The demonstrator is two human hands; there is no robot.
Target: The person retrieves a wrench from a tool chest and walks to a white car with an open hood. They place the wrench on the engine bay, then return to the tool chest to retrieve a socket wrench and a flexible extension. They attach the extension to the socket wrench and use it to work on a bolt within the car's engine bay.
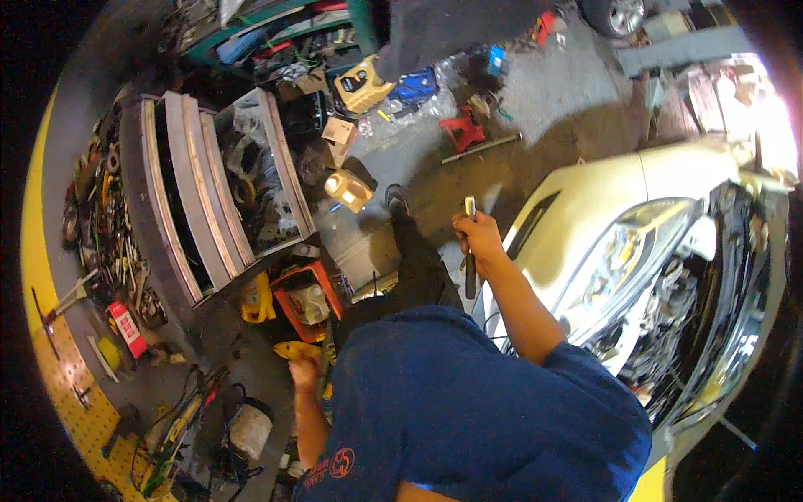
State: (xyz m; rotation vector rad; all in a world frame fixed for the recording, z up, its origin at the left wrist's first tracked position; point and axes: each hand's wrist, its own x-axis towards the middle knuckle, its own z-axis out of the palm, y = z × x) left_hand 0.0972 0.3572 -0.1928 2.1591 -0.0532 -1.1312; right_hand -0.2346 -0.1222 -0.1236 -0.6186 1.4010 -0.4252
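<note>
Pegboard (88,422), yellow and dotted with holes, curved along the left rim, its outer edge lost in the black of the lens border. Beside it, a heap of small tools (109,209) lay too jumbled for single pieces to be told apart, and a red-and-white box (125,328) stood near its lower end. Next came a drawer cabinet (191,188) with several drawers pulled out; the widest held clear plastic and rolls, its depths in shadow. Below, a whitish container (251,428) sat among dark cables, its contents unreadable. The left hand (305,368) met a yellow object (293,349) just below an orange bin (303,280); the fingers were bent and partly hidden, so whether they gripped it or merely lay over it could not be told. A pale jug (350,191) rested on the floor above the bin, near a dark shoe (397,199), while the navy shirt (468,410) blocked much of the lower middle. Farther right, the right hand (477,236) had its fingers closed round a slim tool (470,280), its midsection covered by the fist, the pale tip and dark lower length showing. Beyond stood a light-coloured car (602,180), its exposed engine bay (669,322) a tangle of indistinct parts, partly cut off by the shirt's sleeve.
</note>
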